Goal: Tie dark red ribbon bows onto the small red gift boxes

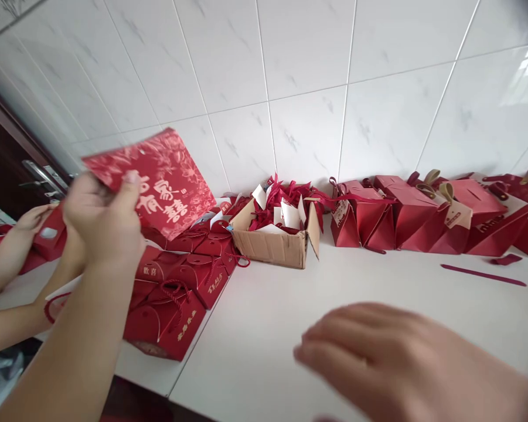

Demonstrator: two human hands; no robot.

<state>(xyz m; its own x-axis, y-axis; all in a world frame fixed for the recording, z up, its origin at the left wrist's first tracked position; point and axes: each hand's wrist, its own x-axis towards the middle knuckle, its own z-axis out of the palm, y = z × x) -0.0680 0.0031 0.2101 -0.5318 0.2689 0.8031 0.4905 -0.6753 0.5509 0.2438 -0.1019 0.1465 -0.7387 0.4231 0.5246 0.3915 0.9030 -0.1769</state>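
Observation:
In my left hand (108, 217) is a flat red square packet (176, 184) with a floral print and white Chinese characters. The thumb presses on its front face while the fingers go behind it. It is raised above rows of red gift boxes (171, 319) with rope handles and gold lettering. My right hand (391, 357), slightly blurred, hovers palm down over the white table (255, 334) at the lower right. Its fingers stretch forward side by side, with nothing visible in them; the thumb is mostly hidden.
An open cardboard box (270, 249) holds red ribbons and white tags. Red bags (417, 217) with strap handles line the tiled wall (307, 76). A dark red strap (483, 275) lies in front of them. At left, another person's hand (33, 217) touches a red box (53, 234).

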